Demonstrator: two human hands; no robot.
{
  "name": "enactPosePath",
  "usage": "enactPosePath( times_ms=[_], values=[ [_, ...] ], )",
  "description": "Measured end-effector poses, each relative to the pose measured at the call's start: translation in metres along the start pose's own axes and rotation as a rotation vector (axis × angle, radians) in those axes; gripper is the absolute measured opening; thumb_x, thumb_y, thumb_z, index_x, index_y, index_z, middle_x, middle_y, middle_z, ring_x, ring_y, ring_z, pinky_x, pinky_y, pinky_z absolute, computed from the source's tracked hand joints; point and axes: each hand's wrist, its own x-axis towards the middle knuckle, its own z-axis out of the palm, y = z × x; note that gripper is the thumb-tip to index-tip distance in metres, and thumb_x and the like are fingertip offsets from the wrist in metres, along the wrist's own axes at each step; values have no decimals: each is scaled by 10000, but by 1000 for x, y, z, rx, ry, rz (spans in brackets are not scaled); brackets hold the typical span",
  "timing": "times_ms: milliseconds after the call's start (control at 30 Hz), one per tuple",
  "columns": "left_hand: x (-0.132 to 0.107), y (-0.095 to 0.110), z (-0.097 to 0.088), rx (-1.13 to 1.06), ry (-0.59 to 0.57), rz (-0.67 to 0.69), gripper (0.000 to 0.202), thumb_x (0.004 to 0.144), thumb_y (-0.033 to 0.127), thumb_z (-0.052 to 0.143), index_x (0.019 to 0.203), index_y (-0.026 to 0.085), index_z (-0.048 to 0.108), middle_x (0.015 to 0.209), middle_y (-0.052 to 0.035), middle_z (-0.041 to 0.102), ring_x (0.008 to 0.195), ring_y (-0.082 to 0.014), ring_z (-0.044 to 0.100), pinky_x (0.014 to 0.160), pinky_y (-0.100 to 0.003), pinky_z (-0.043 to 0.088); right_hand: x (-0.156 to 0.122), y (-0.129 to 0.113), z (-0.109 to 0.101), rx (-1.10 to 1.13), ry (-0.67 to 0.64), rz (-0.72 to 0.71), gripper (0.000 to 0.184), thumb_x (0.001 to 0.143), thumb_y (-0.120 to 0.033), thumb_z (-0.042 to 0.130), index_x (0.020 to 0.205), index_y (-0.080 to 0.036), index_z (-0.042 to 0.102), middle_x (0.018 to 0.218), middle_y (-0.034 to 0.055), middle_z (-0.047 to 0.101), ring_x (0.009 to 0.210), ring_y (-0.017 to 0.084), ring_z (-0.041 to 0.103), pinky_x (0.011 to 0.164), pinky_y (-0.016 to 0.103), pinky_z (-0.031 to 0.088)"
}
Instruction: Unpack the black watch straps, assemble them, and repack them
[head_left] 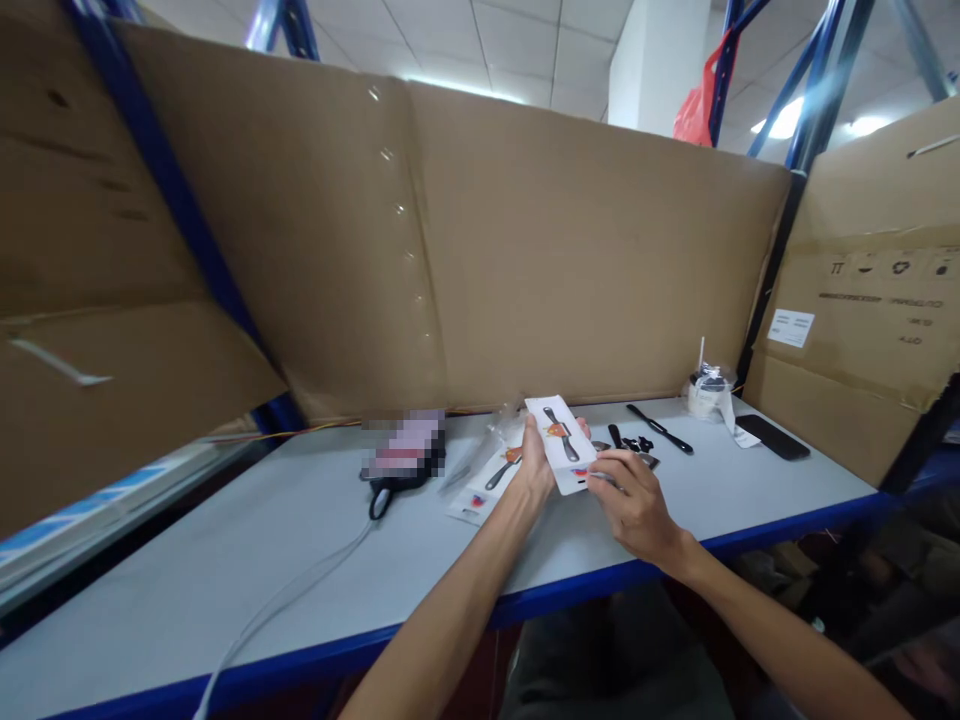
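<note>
With left hand (535, 458), gripping the white printed package (562, 445) around its left edge; with right hand (634, 502), pinching its lower right corner.

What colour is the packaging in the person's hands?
The packaging is mainly white, with a dark-and-orange printed picture; clearest in the head view.

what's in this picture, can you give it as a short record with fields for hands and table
left hand: holds a white printed package, thumb at its left edge
right hand: fingers at the package's near end, exact grip unclear
left of held package: second printed package on the table
beyond right hand: long black tool
far right: dark flat slab
table left: black device, white cable
backdrop: cardboard
</note>
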Motion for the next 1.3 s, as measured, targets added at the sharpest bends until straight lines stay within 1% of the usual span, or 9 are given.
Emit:
enactPosePath(
  times_ms=[267,467,633,733,867,1000,1133,1267,1300],
  values=[
    [0,6,-3,20,-32,3,563,998,582,374,947,114,681,736,-145,706,591,-259,667,549,-389,580,2,-11,-8,40,12,-16,309,932,27,461,1008,-151,701,964,103,738,1025,231,620,850,364,566],
    [-6,13,-6,10,-76,-19,594,1005,589,348,1027,95,677,762,-151,710,639,-260,675,589,-386,596,-2,-21,-19,70,20,-31,273,946,8,484,1016,-144,699,949,101,743,1030,231,624,829,352,565],
    [-6,14,-7,17,-49,-38,646,1007,609,313,1097,77,669,754,-143,703,633,-265,663,584,-414,600,-6,-28,-37,73,-18,-67,269,964,-21,477,972,-141,717,972,105,747,1031,236,629,844,357,570],
    [-4,13,-5,40,-36,-56,701,1000,650,272,1050,74,668,742,-148,695,635,-273,668,582,-425,602,-7,-33,-50,83,-27,-80,263,966,-36,470,962,-126,718,965,115,744,1023,237,632,843,349,576],
    [2,15,-5,16,45,16,617,1001,644,305,934,132,643,766,-136,697,638,-263,679,562,-396,597,-7,-40,-67,90,-52,-86,269,967,-50,454,999,-127,709,956,118,748,1028,231,640,845,344,579],
    [6,25,-9,-50,100,47,527,996,618,377,969,159,634,847,-128,702,707,-260,704,608,-398,609,-3,-53,-89,100,-64,-118,294,983,-74,429,998,-118,719,964,127,761,1008,229,662,808,340,592],
    [5,37,-12,-76,155,71,543,1003,637,320,969,181,612,960,-161,698,769,-276,716,605,-424,610,-3,-70,-125,86,-54,-142,306,1001,-72,429,992,-98,733,956,123,776,1020,218,690,826,328,609],
    [2,40,-6,-53,223,127,543,1010,638,270,957,199,585,1012,-163,683,792,-279,717,590,-435,611,-21,-78,-173,40,-159,-39,220,1014,-131,537,1132,-147,722,1054,72,790,1111,213,686,965,342,595],
    [1,39,-4,-46,229,137,533,1013,632,272,956,202,583,1008,-156,681,802,-280,718,594,-438,613,-27,-77,-184,27,-127,32,235,1018,-157,542,1178,-165,715,1089,75,784,1139,229,678,954,360,604]
  ],
)
